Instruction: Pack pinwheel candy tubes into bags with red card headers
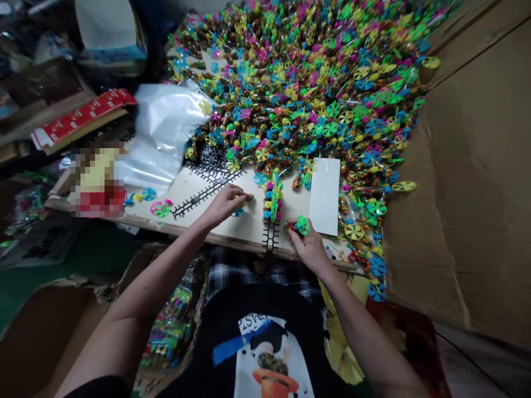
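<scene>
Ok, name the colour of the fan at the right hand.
The fan is green; the head view shows it best.

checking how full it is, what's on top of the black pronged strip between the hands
On the far part of the black pronged strip sit fan-topped toys in green, yellow, pink and blue. Its near end shows bare; the part beneath the toys is covered.

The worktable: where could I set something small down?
Small bare patches of worktable lie between the left hand and central black strip, and between that strip and the white card. It's crowded behind and right of the card, under the toy pile.
</scene>
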Motion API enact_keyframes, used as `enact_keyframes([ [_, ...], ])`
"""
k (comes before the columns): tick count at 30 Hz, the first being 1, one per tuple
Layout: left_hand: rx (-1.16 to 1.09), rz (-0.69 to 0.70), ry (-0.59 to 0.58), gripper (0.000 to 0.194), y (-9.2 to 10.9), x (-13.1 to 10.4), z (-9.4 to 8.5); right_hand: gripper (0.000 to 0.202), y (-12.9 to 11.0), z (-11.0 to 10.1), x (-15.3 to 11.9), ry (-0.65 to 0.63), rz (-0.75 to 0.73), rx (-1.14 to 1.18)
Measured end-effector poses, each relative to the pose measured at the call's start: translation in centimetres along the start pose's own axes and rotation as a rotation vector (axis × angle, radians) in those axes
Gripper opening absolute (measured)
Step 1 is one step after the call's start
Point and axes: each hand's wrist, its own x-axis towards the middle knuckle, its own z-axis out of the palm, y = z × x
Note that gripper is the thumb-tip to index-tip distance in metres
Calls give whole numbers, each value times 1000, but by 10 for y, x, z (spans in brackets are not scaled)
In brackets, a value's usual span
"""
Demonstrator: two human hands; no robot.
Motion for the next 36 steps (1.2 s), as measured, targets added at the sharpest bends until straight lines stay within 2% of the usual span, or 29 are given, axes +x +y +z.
enact_keyframes([
  [3, -140, -48, -75, 24, -6, -21, 14, 18, 0, 10, -9, -21, -15, -7],
  [6, -101, 2, -139, 31, -12, -29, 26, 15, -1, 18, -12, -18, -41, -4],
  [10, 251, 219, -125, 37, -12, -31, 34, 16, -2, 22, -13, 42, -68, -12],
  [14, 663, 413, -150, 24, -5, -30, 36, 17, -3, 21, -14, 92, -39, -33],
  [16, 770, 492, -212, 19, -6, -28, 32, 17, -3, 21, -14, 105, -39, -32],
  [18, 800, 511, -243, 17, -10, -27, 24, 17, -2, 20, -14, 114, -49, -20],
  [21, 678, 404, -113, 15, -21, -31, 9, 17, -2, 21, -14, 132, -40, 21],
  [24, 338, 273, 63, 10, -25, -43, 9, 18, -4, 24, -13, 143, 14, 73],
  [27, 55, 211, 118, 9, -19, -54, 30, 17, -8, 29, -11, 139, 39, 96],
  [31, -68, 211, 130, 6, -7, -59, 59, 15, -12, 32, -8, 146, 42, 92],
  [36, -135, 178, 134, 7, 1, -58, 70, 12, -10, 35, -9, 161, 39, 84],
])
